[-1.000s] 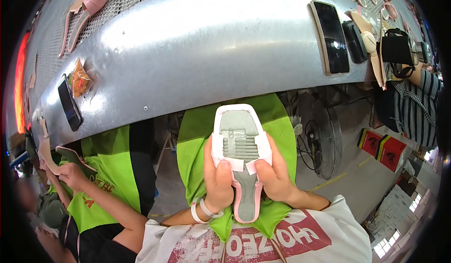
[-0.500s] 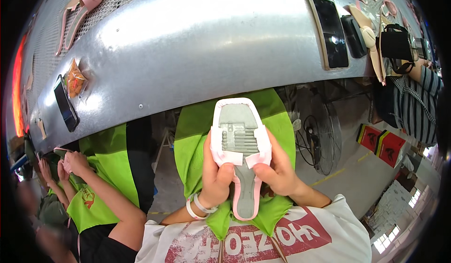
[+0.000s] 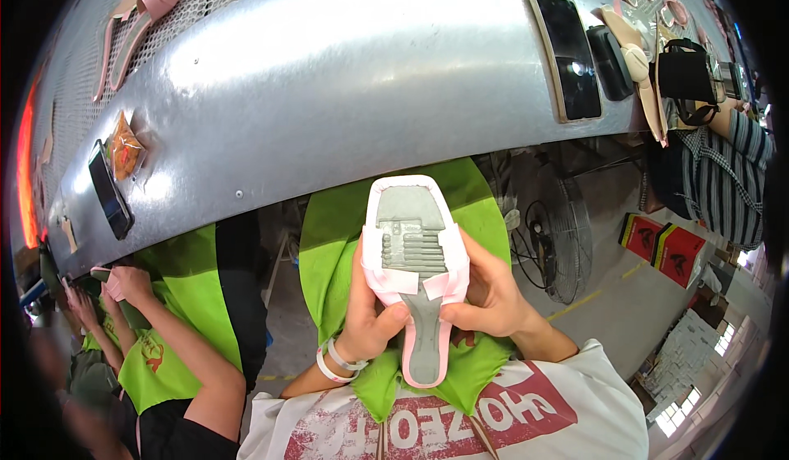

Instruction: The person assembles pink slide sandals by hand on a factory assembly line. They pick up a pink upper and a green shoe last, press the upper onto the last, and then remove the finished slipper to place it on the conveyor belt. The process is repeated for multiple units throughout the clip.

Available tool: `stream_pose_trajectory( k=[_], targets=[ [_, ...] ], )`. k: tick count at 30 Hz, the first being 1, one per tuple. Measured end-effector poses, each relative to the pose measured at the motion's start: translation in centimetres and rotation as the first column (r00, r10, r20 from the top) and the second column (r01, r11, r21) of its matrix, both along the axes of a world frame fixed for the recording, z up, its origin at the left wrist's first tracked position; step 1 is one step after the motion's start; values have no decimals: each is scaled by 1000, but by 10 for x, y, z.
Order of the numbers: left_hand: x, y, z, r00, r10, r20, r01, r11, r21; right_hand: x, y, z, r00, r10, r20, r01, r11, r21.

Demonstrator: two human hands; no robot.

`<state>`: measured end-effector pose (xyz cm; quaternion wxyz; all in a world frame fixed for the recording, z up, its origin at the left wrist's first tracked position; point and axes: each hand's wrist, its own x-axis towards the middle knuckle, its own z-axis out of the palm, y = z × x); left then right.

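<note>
— Curving across the top, what is that big silver surface?

— That is a sheet-metal tabletop [image 3: 345,74], bending with the lens. Below its edge a green apron [image 3: 333,238] is hanging over the person's lap, and a co-worker in another green apron [image 3: 177,312] is working at the left.

— And what is lying on the metal?

— A black phone [image 3: 569,56] is lying flat at the right end, a second dark phone [image 3: 109,189] at the left end, with a small orange packet [image 3: 125,146] just beside it. Pink sandal pieces [image 3: 148,0] are resting on the mesh at the upper left.

— What are the hands holding?

— A pink sandal [image 3: 417,263], sole up, grey outsole facing the camera, toe pointing away, over the apron and near the tabletop's edge. The left hand [image 3: 371,316] is closing its grip on the sandal's left side, thumb pressing by the narrow waist. The right hand [image 3: 486,296] is wrapping the right side, thumb meeting the sole just opposite.
</note>
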<state>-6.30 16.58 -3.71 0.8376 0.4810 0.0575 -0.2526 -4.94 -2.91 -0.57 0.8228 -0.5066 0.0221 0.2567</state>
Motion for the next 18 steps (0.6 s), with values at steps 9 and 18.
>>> stream_pose_trajectory(
  k=[9,18],
  targets=[
    [0,-4,-5,987,-5,158,9,1000,-23,7,-7,4,996,22,88,-9,990,-144],
    [20,14,-30,879,-477,10,449,821,-352,21,-15,14,994,34,-99,-46,991,-125]
  ],
)
